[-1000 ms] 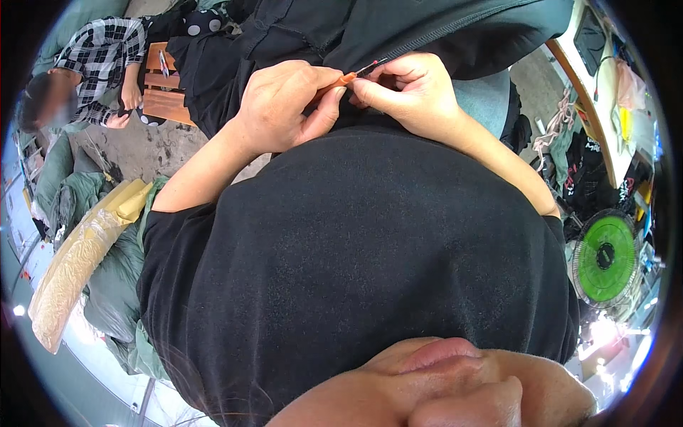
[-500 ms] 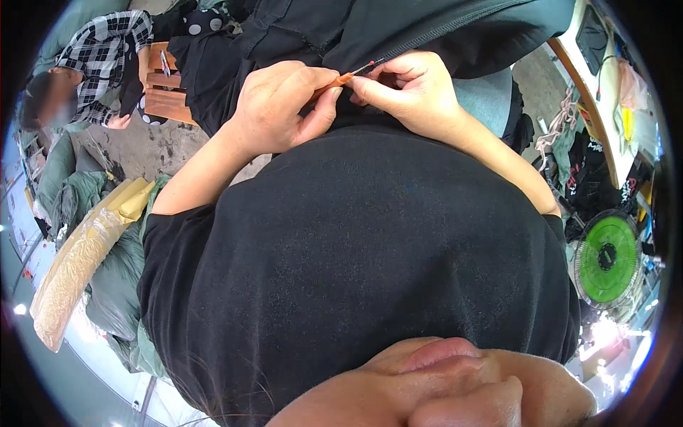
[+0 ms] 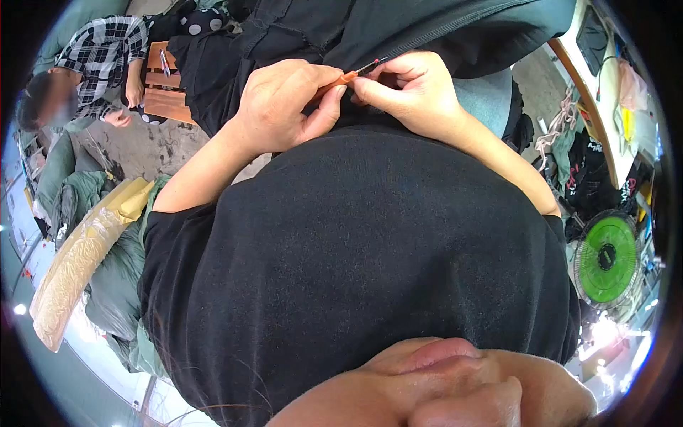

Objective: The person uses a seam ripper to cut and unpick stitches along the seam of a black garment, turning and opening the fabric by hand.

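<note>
Left hand (image 3: 281, 107) curled tight around an orange tool (image 3: 340, 78), thumb pressed along its side, dark tip poking out toward the right. Right hand (image 3: 413, 92) pinched shut on dark cloth (image 3: 427, 32) just at that tip, fingertips (image 3: 370, 87) nearly touching the left thumb. Both hands meeting right at the cloth's near edge, just above a black shirt (image 3: 356, 270) that fills the middle of the view. A stitched seam running along the cloth, off toward the upper right from the tool tip. Far upper left: another person in a plaid shirt (image 3: 107, 50), bent over a wooden stool (image 3: 167, 89). Along the left edge, a long tan roll in clear wrap (image 3: 78, 263), lying on green fabric (image 3: 117, 285). At right, a green fan (image 3: 606, 257), well apart from the hands.
</note>
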### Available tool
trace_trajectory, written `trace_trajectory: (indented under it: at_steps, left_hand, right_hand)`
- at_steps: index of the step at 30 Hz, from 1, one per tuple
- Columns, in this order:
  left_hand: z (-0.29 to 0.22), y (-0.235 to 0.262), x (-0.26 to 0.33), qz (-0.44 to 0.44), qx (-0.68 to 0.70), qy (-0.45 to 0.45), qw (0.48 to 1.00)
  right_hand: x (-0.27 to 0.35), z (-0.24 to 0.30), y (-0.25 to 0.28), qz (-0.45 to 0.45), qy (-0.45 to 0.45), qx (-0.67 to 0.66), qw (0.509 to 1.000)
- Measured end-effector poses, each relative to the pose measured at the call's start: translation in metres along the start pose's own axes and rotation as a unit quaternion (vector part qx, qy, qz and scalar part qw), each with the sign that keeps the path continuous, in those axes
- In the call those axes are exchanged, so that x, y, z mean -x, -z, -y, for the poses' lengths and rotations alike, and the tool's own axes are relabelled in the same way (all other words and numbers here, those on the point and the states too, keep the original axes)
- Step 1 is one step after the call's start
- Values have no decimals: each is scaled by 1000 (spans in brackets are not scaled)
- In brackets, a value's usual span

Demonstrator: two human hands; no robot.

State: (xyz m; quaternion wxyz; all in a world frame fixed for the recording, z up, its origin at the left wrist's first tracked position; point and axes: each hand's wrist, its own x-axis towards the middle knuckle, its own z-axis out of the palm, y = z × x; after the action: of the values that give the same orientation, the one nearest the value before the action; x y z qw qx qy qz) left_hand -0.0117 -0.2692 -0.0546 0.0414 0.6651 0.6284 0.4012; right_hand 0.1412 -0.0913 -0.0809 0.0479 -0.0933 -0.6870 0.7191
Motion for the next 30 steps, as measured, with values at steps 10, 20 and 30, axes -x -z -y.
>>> trace_trajectory:
  at_steps: [10, 20, 30]
  left_hand:
    - [4, 5, 5, 13, -2, -2, 1000]
    - [5, 5, 6, 15, -4, -1, 1000]
    - [5, -1, 4, -2, 4, -12, 1000]
  right_hand:
    - [-1, 1, 0, 6, -2, 1, 1000]
    - [-1, 3, -2, 4, -2, -13, 1000]
    - [-1, -3, -1, -1, -14, -8, 1000]
